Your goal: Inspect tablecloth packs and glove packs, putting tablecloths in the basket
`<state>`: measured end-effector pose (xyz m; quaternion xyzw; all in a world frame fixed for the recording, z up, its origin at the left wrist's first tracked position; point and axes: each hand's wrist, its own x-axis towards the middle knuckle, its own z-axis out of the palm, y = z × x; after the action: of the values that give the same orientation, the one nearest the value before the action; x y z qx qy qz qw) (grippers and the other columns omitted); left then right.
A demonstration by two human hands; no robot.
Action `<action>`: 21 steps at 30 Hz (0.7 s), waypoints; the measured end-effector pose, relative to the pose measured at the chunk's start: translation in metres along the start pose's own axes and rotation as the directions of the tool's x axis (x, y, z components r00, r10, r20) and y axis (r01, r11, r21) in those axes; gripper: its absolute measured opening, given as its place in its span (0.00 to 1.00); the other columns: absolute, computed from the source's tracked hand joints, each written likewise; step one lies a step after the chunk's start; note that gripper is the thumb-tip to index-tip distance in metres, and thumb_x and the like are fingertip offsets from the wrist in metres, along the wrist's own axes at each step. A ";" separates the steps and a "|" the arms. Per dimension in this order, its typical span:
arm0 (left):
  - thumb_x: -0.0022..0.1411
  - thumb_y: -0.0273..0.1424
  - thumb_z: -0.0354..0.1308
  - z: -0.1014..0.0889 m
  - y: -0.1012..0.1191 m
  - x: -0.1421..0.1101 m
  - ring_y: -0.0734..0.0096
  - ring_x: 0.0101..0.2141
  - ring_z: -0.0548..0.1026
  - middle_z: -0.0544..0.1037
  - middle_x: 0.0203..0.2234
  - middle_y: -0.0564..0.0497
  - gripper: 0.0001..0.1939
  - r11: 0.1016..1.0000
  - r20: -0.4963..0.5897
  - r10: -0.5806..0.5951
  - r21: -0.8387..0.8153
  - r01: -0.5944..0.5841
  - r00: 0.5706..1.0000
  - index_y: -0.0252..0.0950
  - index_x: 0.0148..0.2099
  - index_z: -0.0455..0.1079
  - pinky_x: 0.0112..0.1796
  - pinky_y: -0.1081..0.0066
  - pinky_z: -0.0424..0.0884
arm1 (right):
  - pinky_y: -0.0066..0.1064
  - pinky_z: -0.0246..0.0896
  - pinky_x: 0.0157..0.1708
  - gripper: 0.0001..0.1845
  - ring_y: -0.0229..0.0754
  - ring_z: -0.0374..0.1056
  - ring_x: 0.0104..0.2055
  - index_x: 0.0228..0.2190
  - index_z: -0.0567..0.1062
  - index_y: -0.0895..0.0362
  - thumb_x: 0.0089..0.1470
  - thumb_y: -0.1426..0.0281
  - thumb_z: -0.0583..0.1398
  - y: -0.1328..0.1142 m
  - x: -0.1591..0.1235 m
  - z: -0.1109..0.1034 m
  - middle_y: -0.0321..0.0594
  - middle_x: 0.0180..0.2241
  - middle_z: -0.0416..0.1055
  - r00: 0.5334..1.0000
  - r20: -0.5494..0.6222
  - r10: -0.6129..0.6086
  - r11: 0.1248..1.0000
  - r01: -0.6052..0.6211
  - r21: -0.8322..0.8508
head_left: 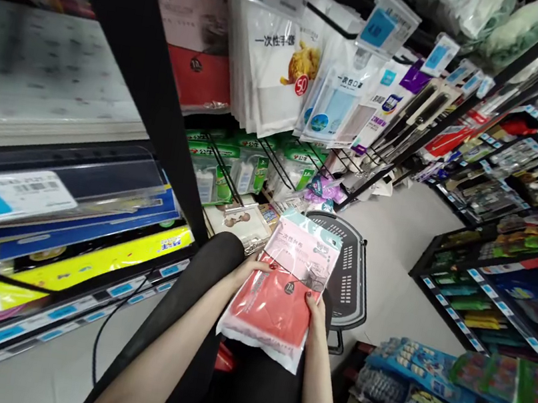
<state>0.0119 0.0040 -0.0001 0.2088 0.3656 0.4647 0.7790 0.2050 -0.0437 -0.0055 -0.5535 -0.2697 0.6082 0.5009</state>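
Observation:
A flat plastic packet (pixel 277 310) of disposable cloths, pink above and red below, lies tilted over my lap. My left hand (pixel 249 272) grips its left edge, thumb on the front and the other fingers hidden behind. On the right edge, my right hand (pixel 317 313) holds it the same way. A pale bluish packet top (pixel 316 225) shows just behind its upper end. Beyond the packet, similar red and pink packs (pixel 201 77) hang on the rack, beside white packs of disposable gloves (pixel 270 60) and face masks (pixel 338 97).
A dark basket (pixel 352 274) stands on the floor behind the packet. Green-and-clear packs (pixel 248 168) hang low on hooks. A black shelf post (pixel 151 76) slants at left, by a shelf with a yellow box (pixel 102 264). Bagged goods (pixel 424 379) fill the right side; pale floor (pixel 398 248) runs between shelves.

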 end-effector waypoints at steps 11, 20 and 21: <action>0.37 0.23 0.57 0.004 -0.001 -0.005 0.68 0.19 0.72 0.77 0.22 0.51 0.26 0.997 -0.046 -0.073 -0.013 0.073 0.996 0.30 0.45 0.66 0.26 0.67 0.68 | 0.36 0.58 0.44 0.29 0.47 0.65 0.43 0.44 0.64 0.57 0.40 0.59 0.61 0.001 -0.002 -0.001 0.42 0.42 0.69 0.981 -0.070 -0.179 0.967 0.162 -0.197; 0.40 0.25 0.59 0.006 -0.012 -0.001 0.59 0.33 0.75 0.77 0.31 0.49 0.28 1.000 0.029 -0.011 0.025 0.010 1.000 0.34 0.49 0.65 0.37 0.63 0.68 | 0.32 0.59 0.31 0.15 0.41 0.63 0.28 0.24 0.68 0.58 0.40 0.59 0.61 -0.017 -0.039 -0.009 0.37 0.25 0.67 0.924 -0.214 -0.316 0.811 0.147 -0.566; 0.40 0.25 0.59 0.006 -0.016 0.000 0.59 0.33 0.75 0.77 0.32 0.49 0.28 0.999 0.029 -0.015 0.029 0.014 0.999 0.35 0.49 0.65 0.37 0.63 0.68 | 0.31 0.59 0.30 0.15 0.41 0.63 0.28 0.25 0.69 0.58 0.40 0.59 0.61 -0.023 -0.042 -0.011 0.37 0.24 0.68 0.955 -0.160 -0.250 0.852 0.138 -0.504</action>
<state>0.0259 -0.0033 -0.0066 0.2241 0.3623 0.4506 0.7845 0.2172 -0.0764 0.0292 -0.6952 -0.4119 0.4016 0.4310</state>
